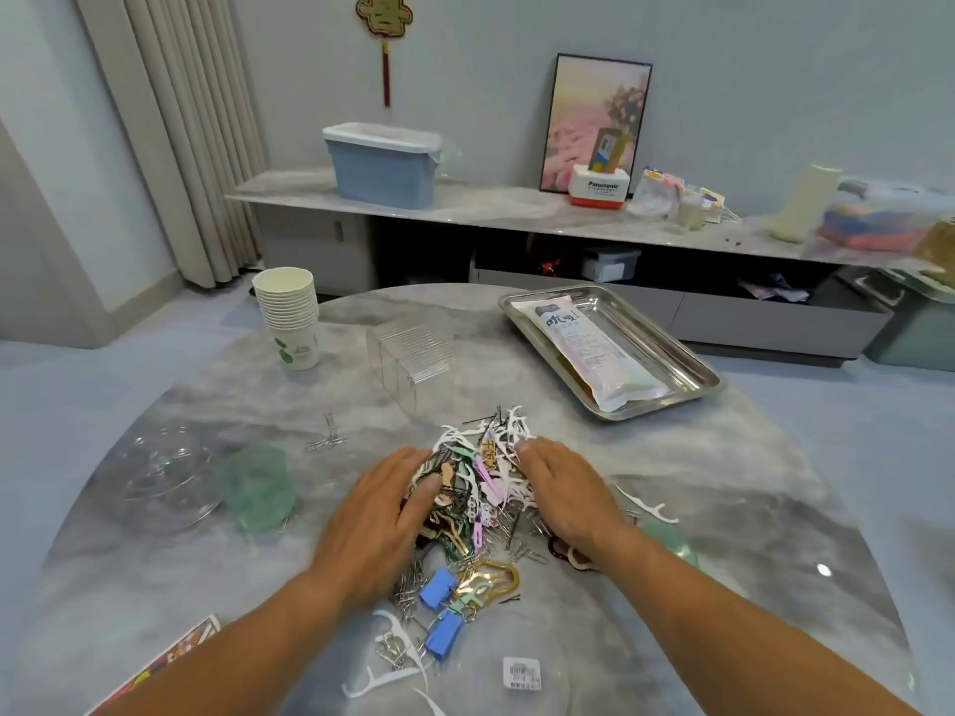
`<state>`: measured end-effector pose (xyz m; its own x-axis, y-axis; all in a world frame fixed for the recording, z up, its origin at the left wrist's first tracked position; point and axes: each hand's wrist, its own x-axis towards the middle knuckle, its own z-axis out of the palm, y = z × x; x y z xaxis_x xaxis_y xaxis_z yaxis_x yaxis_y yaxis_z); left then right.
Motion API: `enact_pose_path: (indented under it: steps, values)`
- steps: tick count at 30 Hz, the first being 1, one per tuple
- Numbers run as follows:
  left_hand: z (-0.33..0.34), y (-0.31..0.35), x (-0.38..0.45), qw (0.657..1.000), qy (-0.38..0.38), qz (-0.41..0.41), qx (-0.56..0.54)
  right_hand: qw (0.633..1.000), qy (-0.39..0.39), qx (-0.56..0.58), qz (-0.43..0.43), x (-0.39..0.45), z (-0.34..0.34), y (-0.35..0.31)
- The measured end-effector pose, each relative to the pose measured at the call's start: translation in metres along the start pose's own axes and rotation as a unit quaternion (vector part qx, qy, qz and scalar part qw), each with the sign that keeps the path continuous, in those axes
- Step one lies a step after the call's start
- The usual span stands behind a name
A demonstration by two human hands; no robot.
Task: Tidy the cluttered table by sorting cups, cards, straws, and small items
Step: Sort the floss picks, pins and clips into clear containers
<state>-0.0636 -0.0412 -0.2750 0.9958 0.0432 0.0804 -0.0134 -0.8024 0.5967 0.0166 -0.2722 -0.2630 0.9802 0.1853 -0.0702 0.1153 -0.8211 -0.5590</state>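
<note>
Resting on both sides of the mixed pile of small items (480, 478), your hands lie flat with the fingers nearly straight: your left hand (385, 514) presses the left edge of the pile and your right hand (566, 488) the right edge. Neither hand grips anything.

The pile sits in the middle of the round marble counter (723, 509). It holds white floss picks, paper clips, hairpins and coloured clips. More of this lies nearer to you, with two blue binder clips (439, 612) among it, and one floss pick (648, 503) lies alone to the right.

Look now at the containers. A stack of paper cups (289, 315) stands upright at the far left of the counter. Beside it, more to the centre, stands a clear plastic box (408, 354); I cannot tell what is in it. At the far right lies a steel tray (692, 361), and in it a long sealed packet (589, 348) with printed text. At your left, a green translucent cup (258, 488) stands just beside a clear glass lid (165, 472). A clear round lid with a barcode sticker (522, 674) lies at the near edge.
</note>
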Motion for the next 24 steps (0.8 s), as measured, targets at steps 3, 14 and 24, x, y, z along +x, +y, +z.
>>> enact_pose_path:
  steps: [3,14,24]
  values:
    - [-0.003,-0.006,0.012,0.995,0.09,-0.032,-0.035,0.998,0.058,0.017,-0.006,0.015,-0.008,-0.003]
    - [-0.009,-0.03,0.076,0.969,0.054,-0.21,0.119,0.993,-0.061,-0.083,-0.052,0.068,0.0,0.003]
    - [-0.014,-0.028,0.063,0.986,-0.105,0.04,0.125,0.979,-0.119,-0.09,-0.136,0.056,0.008,-0.014]
